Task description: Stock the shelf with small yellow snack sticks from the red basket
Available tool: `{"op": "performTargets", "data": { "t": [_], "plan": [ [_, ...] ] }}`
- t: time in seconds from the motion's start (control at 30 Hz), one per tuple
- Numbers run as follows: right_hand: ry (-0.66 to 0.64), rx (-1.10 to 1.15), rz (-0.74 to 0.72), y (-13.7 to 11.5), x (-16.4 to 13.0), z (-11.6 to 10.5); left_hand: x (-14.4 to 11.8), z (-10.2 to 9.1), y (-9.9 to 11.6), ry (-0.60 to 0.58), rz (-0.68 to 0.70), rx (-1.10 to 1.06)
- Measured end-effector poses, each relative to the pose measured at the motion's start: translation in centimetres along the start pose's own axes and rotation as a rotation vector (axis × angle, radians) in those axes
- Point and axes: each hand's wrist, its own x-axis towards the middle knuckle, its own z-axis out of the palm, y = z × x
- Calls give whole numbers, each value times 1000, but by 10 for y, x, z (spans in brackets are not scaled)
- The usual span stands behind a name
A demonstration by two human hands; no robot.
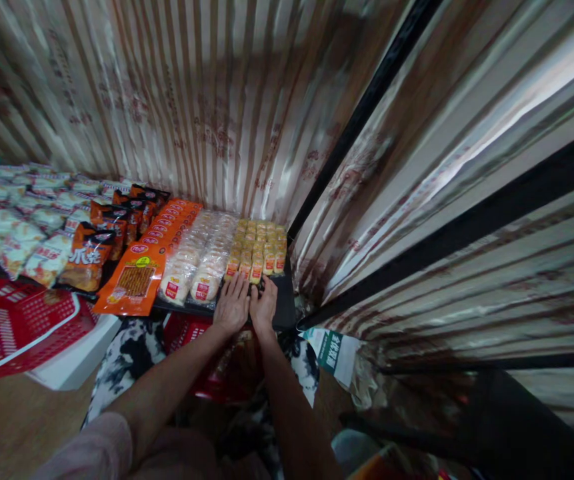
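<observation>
- Head view, low black shelf (281, 308): stocked in rows running back to striped wallpaper (207, 100).
- Left hand (232, 305): palm down, fingers close together, tips touching small yellow snack packs (259, 250) at shelf front.
- Right hand (263, 303): beside left, touching it; fingers curled at same packs; grip unclear.
- Beside these, leftward: clear cracker packs (201, 257), orange packets (139, 277).
- Below shelf: red basket (11, 327), wooden floor (11, 420).
</observation>
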Motion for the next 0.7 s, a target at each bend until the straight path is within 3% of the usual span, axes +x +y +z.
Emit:
{"op": "performTargets", "data": {
  "t": [0.27, 0.57, 0.7],
  "plan": [
    [15, 148, -19, -25, -46, -23, -10, -4, -9, 14, 115, -83],
    [-29, 143, -9, -19, -83, -24, -33, -2, -14, 4, 191, -231],
    [-104, 108, 105, -17, -97, -24, -59, -7, -7, -49, 136, -300]
  ]
}}
